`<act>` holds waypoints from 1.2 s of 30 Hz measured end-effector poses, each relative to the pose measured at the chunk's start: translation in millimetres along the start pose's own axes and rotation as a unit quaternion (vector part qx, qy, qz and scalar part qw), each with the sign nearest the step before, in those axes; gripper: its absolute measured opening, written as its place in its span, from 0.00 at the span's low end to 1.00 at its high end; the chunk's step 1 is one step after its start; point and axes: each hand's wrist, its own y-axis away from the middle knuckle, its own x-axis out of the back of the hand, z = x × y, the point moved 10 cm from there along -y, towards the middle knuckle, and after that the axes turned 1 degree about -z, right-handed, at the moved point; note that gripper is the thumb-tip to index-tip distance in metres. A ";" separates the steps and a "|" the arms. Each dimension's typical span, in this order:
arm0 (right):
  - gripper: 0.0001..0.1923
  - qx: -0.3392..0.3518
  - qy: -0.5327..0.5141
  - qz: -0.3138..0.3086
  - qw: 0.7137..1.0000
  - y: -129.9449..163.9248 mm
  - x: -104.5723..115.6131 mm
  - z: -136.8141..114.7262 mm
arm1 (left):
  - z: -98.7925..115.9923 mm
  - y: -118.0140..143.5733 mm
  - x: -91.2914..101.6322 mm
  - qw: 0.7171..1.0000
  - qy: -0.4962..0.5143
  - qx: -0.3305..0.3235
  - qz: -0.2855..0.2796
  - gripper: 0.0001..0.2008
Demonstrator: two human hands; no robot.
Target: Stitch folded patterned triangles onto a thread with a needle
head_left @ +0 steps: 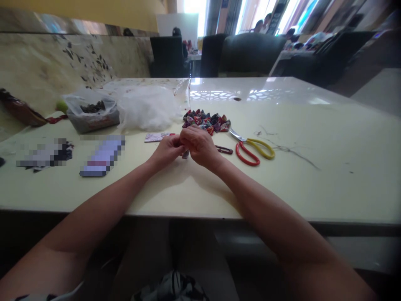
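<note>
My left hand (171,148) and my right hand (200,144) meet above the table, fingers pinched together. A small patterned cloth piece (186,154) sticks out below the fingertips; most of it is hidden by the hands. Just beyond them lies a cluster of folded, multicoloured cloth pieces (213,122). To the right of my right hand are a dark narrow clip-like tool (224,149) and scissors (250,149) with one red and one yellow handle. A flat patterned cloth strip (155,137) rests beyond my left hand.
On the left are a phone (103,154), a blurred dark-edged stack (46,155), a plastic-lined container (92,117) with dark bits, and a bag of white stuffing (150,106). Loose threads (291,150) lie right of the scissors. Dark chairs (253,54) and people stand beyond the table.
</note>
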 end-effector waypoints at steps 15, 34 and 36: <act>0.21 -0.217 -0.477 0.111 0.845 11.0 15.7 58.1 | -20.5 2.2 20.2 0.985 0.115 0.076 0.107 0.05; 0.17 -0.297 -0.405 0.331 0.799 39.9 69.8 149.5 | -47.0 3.2 64.3 0.946 0.189 0.117 0.237 0.10; 0.17 -0.288 -0.361 0.348 0.816 42.5 79.3 157.1 | -49.6 2.4 66.6 0.946 0.188 0.119 0.238 0.10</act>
